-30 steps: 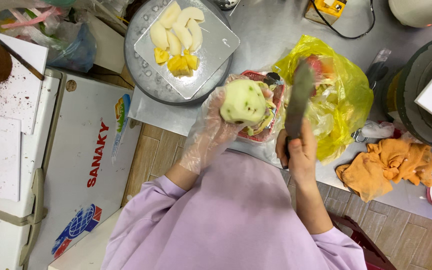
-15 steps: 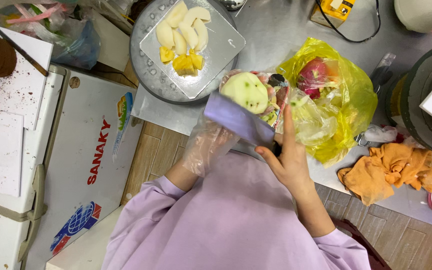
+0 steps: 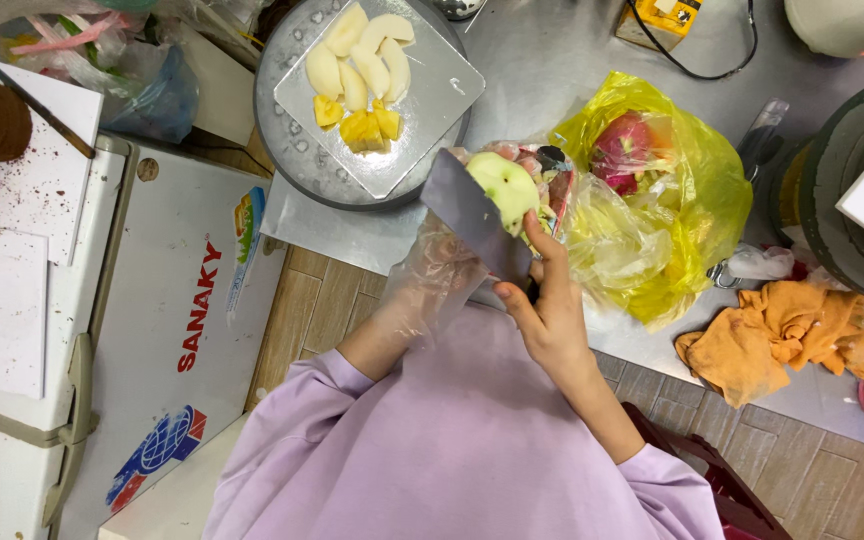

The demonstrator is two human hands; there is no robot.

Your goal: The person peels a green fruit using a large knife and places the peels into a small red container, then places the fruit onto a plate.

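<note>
Up and left of my hands, peeled fruit slices (image 3: 362, 65) and yellow chunks already lie on the square tray (image 3: 427, 110). My gloved left hand (image 3: 442, 275) grips a half-peeled green fruit (image 3: 502, 185); my right hand (image 3: 547, 310) holds the cleaver (image 3: 472, 215) against it. To the right on the steel counter (image 3: 552, 60) sits a yellow bag (image 3: 692, 190) with more fruit.
</note>
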